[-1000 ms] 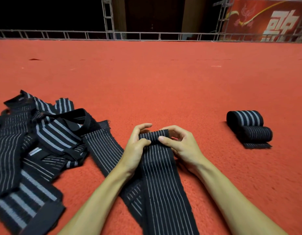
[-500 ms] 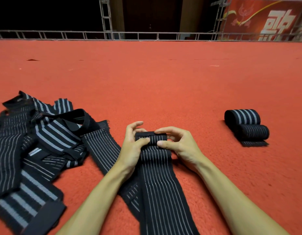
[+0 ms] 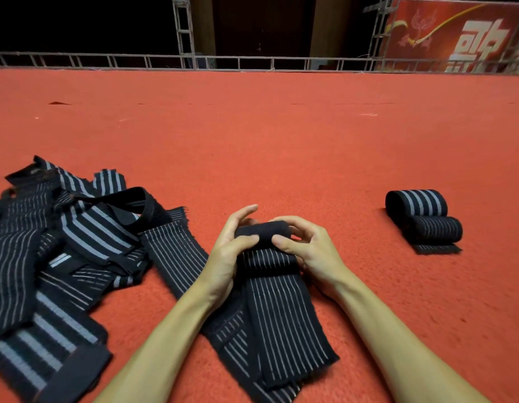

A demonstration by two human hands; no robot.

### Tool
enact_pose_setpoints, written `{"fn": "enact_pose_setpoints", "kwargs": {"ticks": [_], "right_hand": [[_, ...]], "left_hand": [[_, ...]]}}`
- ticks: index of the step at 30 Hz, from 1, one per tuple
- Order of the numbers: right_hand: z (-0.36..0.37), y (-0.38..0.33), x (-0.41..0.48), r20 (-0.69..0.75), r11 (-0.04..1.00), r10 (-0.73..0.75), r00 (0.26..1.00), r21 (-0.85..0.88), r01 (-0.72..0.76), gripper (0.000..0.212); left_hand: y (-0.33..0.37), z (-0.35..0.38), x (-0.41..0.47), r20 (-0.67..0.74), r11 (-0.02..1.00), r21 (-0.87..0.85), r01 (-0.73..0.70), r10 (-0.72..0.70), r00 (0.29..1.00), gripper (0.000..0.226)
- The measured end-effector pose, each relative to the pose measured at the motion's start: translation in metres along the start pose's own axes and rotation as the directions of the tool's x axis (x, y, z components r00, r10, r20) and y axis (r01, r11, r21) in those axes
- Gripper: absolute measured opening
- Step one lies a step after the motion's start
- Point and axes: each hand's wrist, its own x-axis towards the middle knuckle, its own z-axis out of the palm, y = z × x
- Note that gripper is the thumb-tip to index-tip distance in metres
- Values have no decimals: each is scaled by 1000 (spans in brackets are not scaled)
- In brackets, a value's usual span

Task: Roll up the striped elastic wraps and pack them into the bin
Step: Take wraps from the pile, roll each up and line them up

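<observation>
Step in hand: rolling. One striped elastic wrap (image 3: pixel 281 309) lies flat on the red carpet (image 3: pixel 281 146), running outward between my forearms. Its far end is turned into a small tight roll (image 3: pixel 262 231). My left hand (image 3: pixel 226 257) and right hand (image 3: pixel 307 248) both curl round that roll, thumbs pressing its near side, the other fingers (image 3: pixel 240 218) arched over the back. Most of the length is not yet rolled.

Two finished rolls (image 3: pixel 421 216) sit well apart on my right. The pile of loose wraps (image 3: pixel 77 242) lies at my left. Bin not in view.

Next, as I judge it: turn the roll toward me with even tension and square edges, or it may telescope.
</observation>
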Motion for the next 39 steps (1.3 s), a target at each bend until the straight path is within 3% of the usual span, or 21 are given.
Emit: {"fn": "enact_pose_setpoints", "kwargs": {"ticks": [6,12,17,22,25,32,35,39], "right_hand": [[-1,2,1,20,989,-74,997,131,71,36],[0,0,2,52,984,-27,998,180,17,40],[1,1,2,86,973,78,993,212,-94,38],[12,1,2,-21,996,68,997,-61,-69,38],[13,-2,2,-90,989,-5,996,-150,-9,23],[11,-4,0,-130,998,-60,990,-28,57,10],[10,-4,-1,-107,988,-151,983,-47,146,21],[8,-3,-1,-86,987,-159,984,24,161,27]], "left_hand": [[-6,5,1,-35,997,43,68,-66,997,43],[-8,3,3,-123,995,87,57,-46,991,15],[-6,2,3,-155,998,39,42,-36,987,26],[-4,0,1,-101,996,83,-14,22,995,42],[-4,0,1,-76,995,100,-20,27,997,46],[-3,3,1,16,998,42,53,-54,998,45],[-5,6,1,-3,996,36,82,-82,997,44],[-7,8,1,-15,995,62,80,-79,997,49]]}}
